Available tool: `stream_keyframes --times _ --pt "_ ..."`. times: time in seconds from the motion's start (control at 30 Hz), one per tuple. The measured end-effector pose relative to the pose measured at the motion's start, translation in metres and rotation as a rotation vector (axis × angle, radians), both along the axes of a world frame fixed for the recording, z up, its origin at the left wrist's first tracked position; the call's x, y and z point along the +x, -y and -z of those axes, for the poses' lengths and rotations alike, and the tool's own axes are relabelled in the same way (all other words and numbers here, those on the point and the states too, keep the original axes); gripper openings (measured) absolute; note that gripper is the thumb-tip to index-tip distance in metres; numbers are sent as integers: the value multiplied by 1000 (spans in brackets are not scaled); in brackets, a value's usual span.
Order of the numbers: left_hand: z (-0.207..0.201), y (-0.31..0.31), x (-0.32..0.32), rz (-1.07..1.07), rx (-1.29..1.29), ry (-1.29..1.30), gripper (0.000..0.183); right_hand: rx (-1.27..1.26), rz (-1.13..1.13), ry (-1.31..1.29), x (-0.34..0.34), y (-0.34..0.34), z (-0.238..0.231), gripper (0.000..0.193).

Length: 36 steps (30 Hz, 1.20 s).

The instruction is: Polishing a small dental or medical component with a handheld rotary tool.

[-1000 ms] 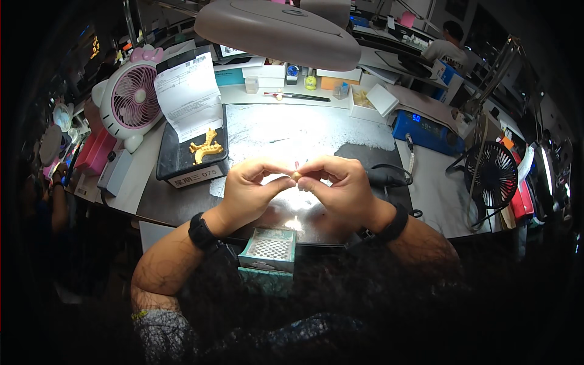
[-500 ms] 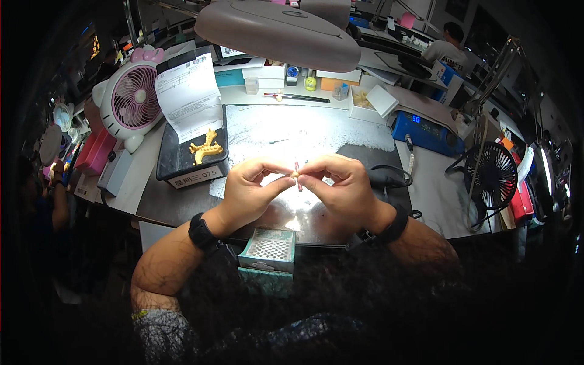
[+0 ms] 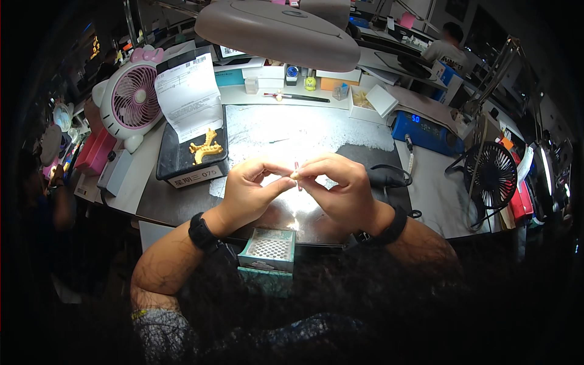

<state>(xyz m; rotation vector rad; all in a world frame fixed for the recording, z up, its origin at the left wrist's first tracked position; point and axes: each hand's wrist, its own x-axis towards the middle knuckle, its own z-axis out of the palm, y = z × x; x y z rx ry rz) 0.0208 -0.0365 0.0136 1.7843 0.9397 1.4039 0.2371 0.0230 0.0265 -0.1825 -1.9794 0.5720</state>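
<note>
Above the middle of the desk, my left hand (image 3: 250, 187) and my right hand (image 3: 342, 184) meet fingertip to fingertip, each closed in a pinch. Between them is a small cream-coloured piece (image 3: 295, 175), tooth-like in size and mostly covered by the fingers. A thin red strip (image 3: 299, 187) stands upright at the same spot, showing above and below the fingertips. Which fingers grip the strip I cannot tell. Left of my hands, a yellow dental model (image 3: 206, 149) lies in a black tray (image 3: 193, 169) with a printed sheet (image 3: 188, 97) propped at its back.
A large grey lamp head (image 3: 277, 33) hangs over the desk's far side. Below my hands, a green drawer with a perforated plate (image 3: 271, 249) juts from the front edge. A pink-white fan (image 3: 132, 97) is left; a blue control box (image 3: 429, 134) and black fan (image 3: 491, 175) are right.
My right fingers have shifted slightly up and left around the cream piece, showing more of it. The red strip sits a little differently between the fingertips. My left hand looks almost still.
</note>
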Motion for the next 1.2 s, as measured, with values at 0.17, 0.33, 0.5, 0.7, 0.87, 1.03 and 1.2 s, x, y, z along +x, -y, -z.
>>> stream_keyframes --times 0.17,0.33,0.5,0.7,0.87,1.03,1.2 --pt "2 -3 1 -42 94 5 16 -12 -26 -24 -2 3 -3 18" --pt "2 -5 0 -41 166 -32 17 1 -25 5 0 5 -5 19" --pt "1 -5 3 -12 164 7 16 -136 8 -8 -1 10 -5 14" --pt "2 -4 2 -41 133 9 15 -149 51 37 -1 8 -4 10" --pt "6 -5 0 -32 133 8 14 -154 23 36 -1 7 -2 11" --pt "6 -4 0 -24 97 25 14 -124 20 45 1 8 -4 12" --pt "7 -4 -2 -27 85 9 16 -61 0 45 2 9 -6 17"
